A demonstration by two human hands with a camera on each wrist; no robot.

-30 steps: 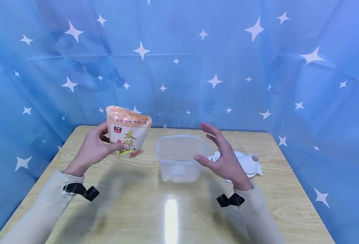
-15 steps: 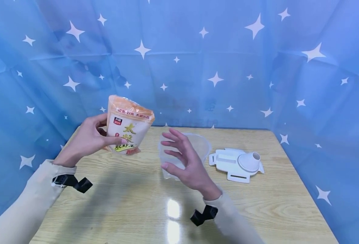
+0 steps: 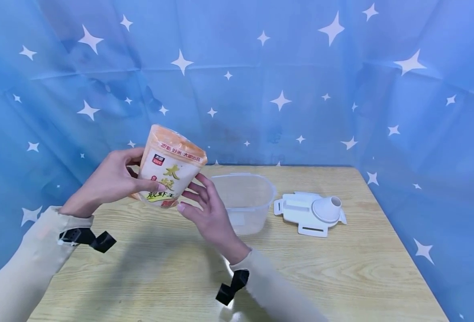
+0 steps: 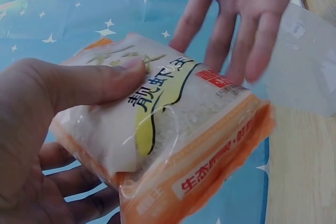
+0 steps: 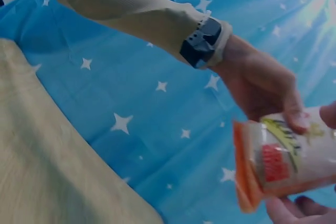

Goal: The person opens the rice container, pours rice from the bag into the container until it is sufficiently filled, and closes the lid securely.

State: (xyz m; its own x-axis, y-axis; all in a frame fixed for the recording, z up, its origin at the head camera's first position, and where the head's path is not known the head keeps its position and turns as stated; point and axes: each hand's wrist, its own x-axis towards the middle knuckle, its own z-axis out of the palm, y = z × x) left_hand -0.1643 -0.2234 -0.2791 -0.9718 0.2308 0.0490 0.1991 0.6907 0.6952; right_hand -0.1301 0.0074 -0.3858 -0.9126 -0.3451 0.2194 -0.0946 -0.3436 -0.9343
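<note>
Above the table's [image 3: 341, 268] left half, left hand [image 3: 108, 181] fingers clamped on rice bag [image 3: 168, 181], right hand [image 3: 205, 210] fingers apart touching its lower edge

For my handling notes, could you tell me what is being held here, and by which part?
The left hand grips the rice bag by its side, thumb across the printed front. The right hand has open fingers at the bag's lower edge.

This looks like a staged recording booth, not a lived-in room: a blue cloth [image 3: 237, 89] printed with white stars hangs on three sides of a small wooden worktop [image 3: 341, 268], and black straps [image 3: 86, 238] sit on the person's wrists.
</note>
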